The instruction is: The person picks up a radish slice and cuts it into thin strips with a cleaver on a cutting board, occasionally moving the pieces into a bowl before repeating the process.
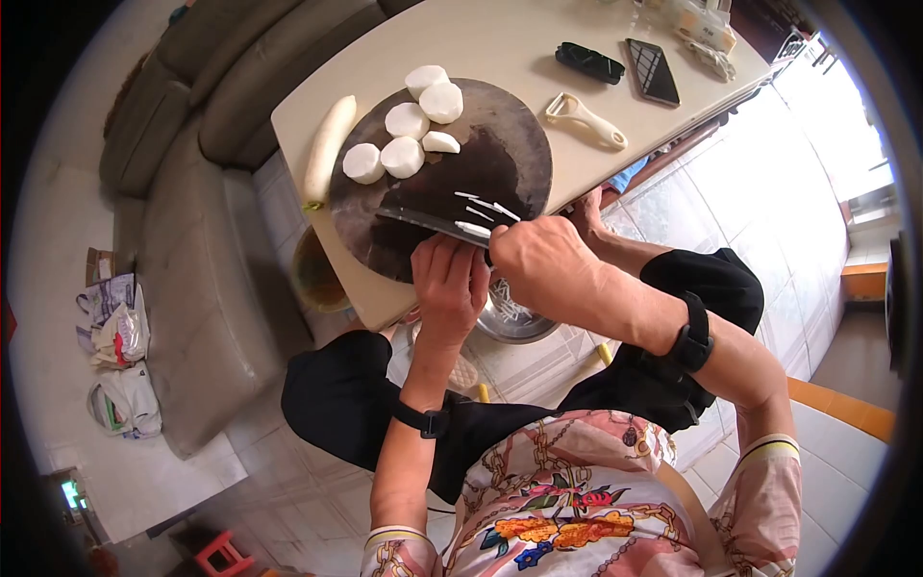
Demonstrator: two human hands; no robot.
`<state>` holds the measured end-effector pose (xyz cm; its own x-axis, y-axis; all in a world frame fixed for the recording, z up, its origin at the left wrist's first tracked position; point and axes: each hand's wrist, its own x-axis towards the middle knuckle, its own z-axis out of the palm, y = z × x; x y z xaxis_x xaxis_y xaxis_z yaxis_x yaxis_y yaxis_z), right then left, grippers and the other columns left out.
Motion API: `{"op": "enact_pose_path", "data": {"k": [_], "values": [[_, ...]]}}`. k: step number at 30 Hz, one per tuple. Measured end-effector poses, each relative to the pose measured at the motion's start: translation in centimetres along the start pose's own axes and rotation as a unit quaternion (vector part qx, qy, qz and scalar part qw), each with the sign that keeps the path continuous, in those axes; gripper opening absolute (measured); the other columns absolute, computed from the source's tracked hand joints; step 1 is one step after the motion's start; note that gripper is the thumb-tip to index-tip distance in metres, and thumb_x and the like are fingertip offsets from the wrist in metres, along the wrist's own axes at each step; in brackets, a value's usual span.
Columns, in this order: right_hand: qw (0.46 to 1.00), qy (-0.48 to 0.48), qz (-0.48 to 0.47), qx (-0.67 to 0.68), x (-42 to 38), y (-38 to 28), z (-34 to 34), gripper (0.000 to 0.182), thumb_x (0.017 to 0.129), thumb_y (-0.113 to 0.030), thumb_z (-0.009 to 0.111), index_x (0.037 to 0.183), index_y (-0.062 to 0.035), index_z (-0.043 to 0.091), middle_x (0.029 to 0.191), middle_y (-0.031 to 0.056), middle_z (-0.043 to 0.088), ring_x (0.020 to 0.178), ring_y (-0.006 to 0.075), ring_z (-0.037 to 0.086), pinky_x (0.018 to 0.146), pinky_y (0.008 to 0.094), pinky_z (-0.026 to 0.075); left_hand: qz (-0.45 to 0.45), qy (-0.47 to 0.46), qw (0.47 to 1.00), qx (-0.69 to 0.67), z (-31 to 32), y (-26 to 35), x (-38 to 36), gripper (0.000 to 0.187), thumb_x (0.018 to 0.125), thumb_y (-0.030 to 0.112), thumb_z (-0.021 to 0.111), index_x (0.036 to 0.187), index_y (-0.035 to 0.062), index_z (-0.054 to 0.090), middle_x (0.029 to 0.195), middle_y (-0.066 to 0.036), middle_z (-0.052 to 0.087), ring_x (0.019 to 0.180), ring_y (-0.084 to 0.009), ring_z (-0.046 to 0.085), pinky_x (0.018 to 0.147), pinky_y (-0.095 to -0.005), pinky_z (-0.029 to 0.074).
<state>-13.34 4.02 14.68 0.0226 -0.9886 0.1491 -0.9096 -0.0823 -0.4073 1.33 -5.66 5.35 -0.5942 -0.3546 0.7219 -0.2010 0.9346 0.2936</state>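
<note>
My right hand (pixel 540 262) is wrapped round the handle of a kitchen knife (pixel 423 220), whose blade lies across the near part of a round dark cutting board (pixel 500 106). Close against the blade, my left hand (pixel 450 274) has its fingers bent down and together; whatever is under them is hidden. Thin white radish strips (pixel 492 206) lie on the board just beyond the knife. Further back on it sit several peeled white radish chunks (pixel 402 157). Below my hands, a metal bowl (pixel 524 332) holds more white strips, partly covered by my right hand.
A long whole white radish (pixel 331 144) lies left of the board on the pale table (pixel 385 58). To the right are a peeler (pixel 586 121), a black case (pixel 589 62) and a phone (pixel 653 72). A grey sofa (pixel 207 260) stands at the left.
</note>
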Motion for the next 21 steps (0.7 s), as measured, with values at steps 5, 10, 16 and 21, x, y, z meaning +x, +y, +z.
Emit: {"op": "enact_pose_path", "data": {"k": [5,10,16,21], "values": [[1.0,0.012,0.004,0.002,-1.3,0.7,-0.5,0.01,0.065,0.0,0.065,0.073,0.0051,0.059,0.063,0.0231,0.062,0.063,0.0406,0.066,0.06,0.0462,0.052,-0.005,-0.003,1.0,0.002,0.1,0.0,0.1,0.022,0.081,0.003,0.069,0.102,-0.0002,0.067,0.103,-0.013,0.063,0.099,-0.034,0.06,0.087,-0.0466,0.046],[0.998,-0.038,0.014,-0.039,-2.0,0.0,-1.8,0.005,0.068,-0.002,0.067,0.068,0.0028,0.067,0.066,0.0205,0.065,0.065,0.0356,0.069,0.06,0.0413,0.055,-0.002,-0.001,1.0,0.012,0.3,-0.2,-0.3,0.022,0.081,0.003,0.068,0.102,0.0,0.067,0.103,-0.013,0.062,0.099,-0.0344,0.059,0.088,-0.0472,0.046],[1.0,-0.011,0.0,-0.012,-0.6,0.1,-0.3,0.011,0.067,0.002,0.064,0.074,0.0075,0.06,0.063,0.0238,0.062,0.062,0.0406,0.067,0.056,0.0423,0.053,-0.01,-0.009,1.0,0.002,0.2,-0.1,-0.1,0.021,0.081,0.003,0.068,0.102,0.0002,0.067,0.103,-0.014,0.062,0.1,-0.0349,0.059,0.088,-0.0479,0.045],[0.999,-0.021,0.027,0.011,-0.8,0.4,-1.2,0.009,0.068,0.001,0.065,0.074,0.0056,0.059,0.063,0.0227,0.062,0.065,0.042,0.067,0.074,0.0583,0.05,-0.011,-0.012,1.0,0.001,-0.1,0.1,0.1,0.021,0.081,0.003,0.068,0.102,0.0002,0.066,0.104,-0.013,0.063,0.099,-0.0341,0.059,0.088,-0.0474,0.045]]}}
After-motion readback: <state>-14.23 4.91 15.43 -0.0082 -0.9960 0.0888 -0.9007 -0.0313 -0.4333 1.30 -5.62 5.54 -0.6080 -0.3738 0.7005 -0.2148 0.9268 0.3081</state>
